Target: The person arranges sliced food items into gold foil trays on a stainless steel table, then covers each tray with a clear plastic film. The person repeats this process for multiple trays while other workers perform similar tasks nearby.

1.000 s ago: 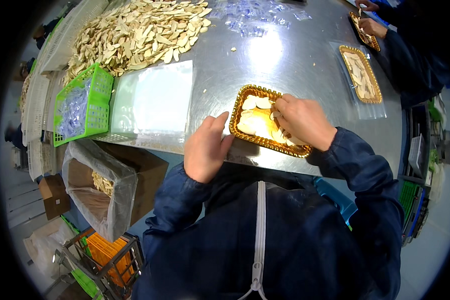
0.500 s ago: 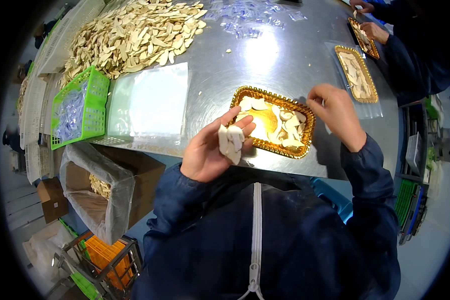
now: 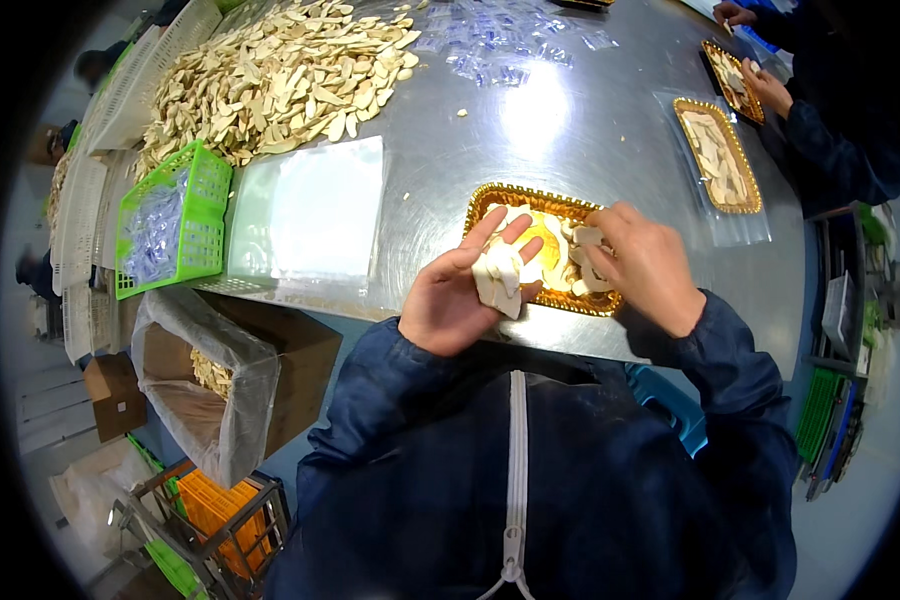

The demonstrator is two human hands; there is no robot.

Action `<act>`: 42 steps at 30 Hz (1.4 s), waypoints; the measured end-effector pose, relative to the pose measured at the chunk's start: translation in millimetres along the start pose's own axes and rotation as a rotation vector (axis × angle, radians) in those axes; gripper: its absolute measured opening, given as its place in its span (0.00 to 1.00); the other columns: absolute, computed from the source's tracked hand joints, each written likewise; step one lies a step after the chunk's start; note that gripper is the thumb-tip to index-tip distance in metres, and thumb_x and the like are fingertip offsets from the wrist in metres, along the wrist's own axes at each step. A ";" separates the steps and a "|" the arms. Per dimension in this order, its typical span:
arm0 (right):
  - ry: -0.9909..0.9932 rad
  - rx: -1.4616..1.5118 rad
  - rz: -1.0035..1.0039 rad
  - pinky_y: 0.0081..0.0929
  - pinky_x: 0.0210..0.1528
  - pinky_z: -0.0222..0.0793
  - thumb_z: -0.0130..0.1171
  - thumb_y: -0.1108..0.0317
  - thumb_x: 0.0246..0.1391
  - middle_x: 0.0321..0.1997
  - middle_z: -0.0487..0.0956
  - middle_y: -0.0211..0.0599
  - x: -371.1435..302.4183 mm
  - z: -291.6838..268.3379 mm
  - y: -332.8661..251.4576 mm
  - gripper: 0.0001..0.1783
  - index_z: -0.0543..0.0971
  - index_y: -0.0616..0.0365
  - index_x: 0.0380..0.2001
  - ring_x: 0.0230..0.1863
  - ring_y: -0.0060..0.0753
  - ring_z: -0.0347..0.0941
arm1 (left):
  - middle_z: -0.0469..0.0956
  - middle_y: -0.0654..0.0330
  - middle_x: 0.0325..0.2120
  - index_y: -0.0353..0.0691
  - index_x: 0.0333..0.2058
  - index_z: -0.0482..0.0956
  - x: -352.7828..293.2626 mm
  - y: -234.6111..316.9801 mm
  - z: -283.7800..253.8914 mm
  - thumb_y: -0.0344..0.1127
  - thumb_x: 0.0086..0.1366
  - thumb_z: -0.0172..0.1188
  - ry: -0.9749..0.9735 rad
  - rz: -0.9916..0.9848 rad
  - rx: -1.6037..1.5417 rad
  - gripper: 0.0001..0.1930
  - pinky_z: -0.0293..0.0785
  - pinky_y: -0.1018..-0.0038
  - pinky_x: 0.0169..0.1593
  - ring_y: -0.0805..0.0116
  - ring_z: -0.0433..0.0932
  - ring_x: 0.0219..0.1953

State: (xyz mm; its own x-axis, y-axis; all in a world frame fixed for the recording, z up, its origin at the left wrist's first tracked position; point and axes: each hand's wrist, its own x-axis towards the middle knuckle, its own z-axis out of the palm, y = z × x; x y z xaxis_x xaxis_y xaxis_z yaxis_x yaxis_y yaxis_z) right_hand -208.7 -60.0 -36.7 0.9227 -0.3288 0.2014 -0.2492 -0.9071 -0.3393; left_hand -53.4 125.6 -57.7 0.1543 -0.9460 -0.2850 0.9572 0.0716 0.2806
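L hand (image 3: 448,306) w/ slices (image 3: 500,274) — R hand (image 3: 652,264) @ tray (image 3: 532,192) — sachets' (image 3: 490,70) mkgs blurry

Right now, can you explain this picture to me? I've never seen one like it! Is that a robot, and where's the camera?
No robot here, just a person's two bare hands. The camera sits on their head, looking down, and its fisheye lens bends straight edges.

The left hand holds some pale slices in its open palm. The right hand is at the gold tray, where more slices lie; I can't tell whether it grips one.

On the metal table are a big heap of slices, clear bags, small packets and a green basket. Another person's hand shows at upper right.
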 end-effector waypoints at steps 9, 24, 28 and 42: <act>-0.119 0.466 0.077 0.35 0.32 0.71 0.67 0.64 0.47 0.28 0.77 0.43 10.3 12.8 -39.0 0.17 0.76 0.60 0.37 0.31 0.45 0.78 | 0.67 0.54 0.58 0.46 0.72 0.42 13.4 -13.7 -4.1 0.20 0.52 0.49 -0.031 -0.081 0.189 0.47 0.69 0.67 0.59 0.61 0.72 0.57; -0.069 1.906 0.335 0.10 0.11 0.52 0.57 0.69 0.60 0.23 0.71 0.32 -23.2 -20.2 58.4 0.10 0.70 0.62 0.41 0.14 0.12 0.59 | 0.82 0.58 0.40 0.39 0.47 0.74 4.8 32.9 -3.5 0.37 0.71 0.52 0.116 0.049 1.281 0.11 0.73 0.73 0.45 0.67 0.80 0.40; -0.213 1.776 0.447 0.11 0.11 0.51 0.56 0.70 0.62 0.18 0.70 0.30 -32.8 -22.6 51.2 0.07 0.71 0.61 0.39 0.11 0.13 0.56 | 0.81 0.53 0.32 0.38 0.38 0.77 34.7 29.7 19.3 0.38 0.69 0.51 0.061 0.237 1.862 0.11 0.72 0.68 0.39 0.60 0.80 0.36; -0.169 0.967 0.421 0.22 0.23 0.68 0.56 0.72 0.52 0.32 0.82 0.39 -24.6 -22.5 35.9 0.06 0.76 0.60 0.35 0.22 0.25 0.73 | 0.76 0.50 0.34 0.36 0.42 0.79 53.6 52.9 27.1 0.28 0.62 0.57 0.001 0.523 2.271 0.10 0.73 0.62 0.43 0.48 0.77 0.39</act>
State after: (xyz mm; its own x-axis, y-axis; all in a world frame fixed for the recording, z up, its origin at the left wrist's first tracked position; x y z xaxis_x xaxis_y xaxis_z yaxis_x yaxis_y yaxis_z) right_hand -247.0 -90.4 -33.2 0.8641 -0.4590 -0.2065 -0.2863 -0.1110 -0.9517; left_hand -1.1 70.1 -33.3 0.2072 -0.9705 0.1233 -0.8573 -0.1194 0.5008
